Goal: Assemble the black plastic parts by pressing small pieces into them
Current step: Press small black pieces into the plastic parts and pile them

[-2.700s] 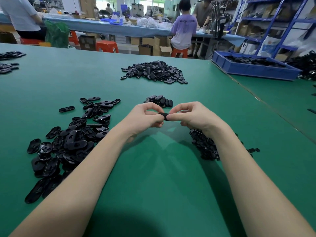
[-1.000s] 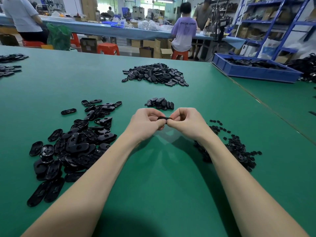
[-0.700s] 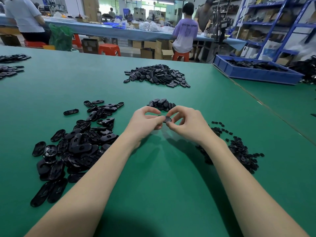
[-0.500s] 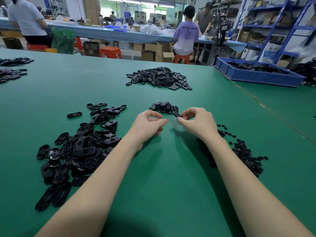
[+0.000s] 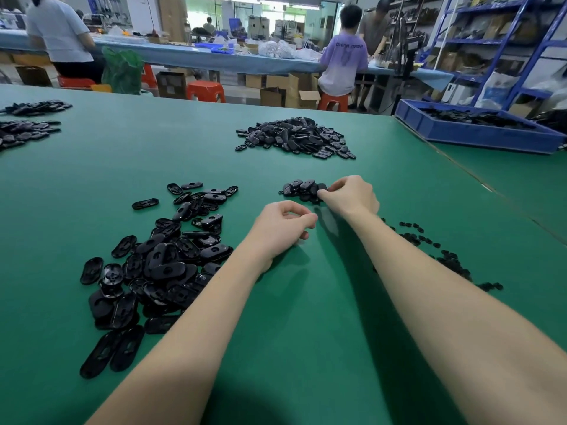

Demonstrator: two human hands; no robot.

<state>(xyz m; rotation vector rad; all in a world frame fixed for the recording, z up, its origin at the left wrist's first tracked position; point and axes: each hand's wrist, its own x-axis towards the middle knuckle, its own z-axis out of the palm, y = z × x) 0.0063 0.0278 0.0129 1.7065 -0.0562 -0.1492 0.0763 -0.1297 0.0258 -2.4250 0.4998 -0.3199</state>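
Note:
My right hand (image 5: 349, 196) reaches forward to a small pile of black oval parts (image 5: 299, 189) and pinches one black part at that pile's right edge. My left hand (image 5: 280, 228) rests on the green table (image 5: 306, 317) just behind it. Its fingers are loosely curled, thumb tip near the index tip, and nothing shows in it. A large heap of black oval shells (image 5: 165, 259) lies left of my left forearm. Small black pieces (image 5: 445, 259) are scattered right of my right forearm, partly hidden by it.
A bigger pile of black parts (image 5: 294, 138) lies farther back at the centre. More piles (image 5: 24, 130) sit at the far left. A blue tray (image 5: 475, 134) with black parts stands at the back right. People work at a long bench beyond the table.
Both hands held one black part together. The left hand let go and stayed low, and the right hand carried the part forward to the small pile.

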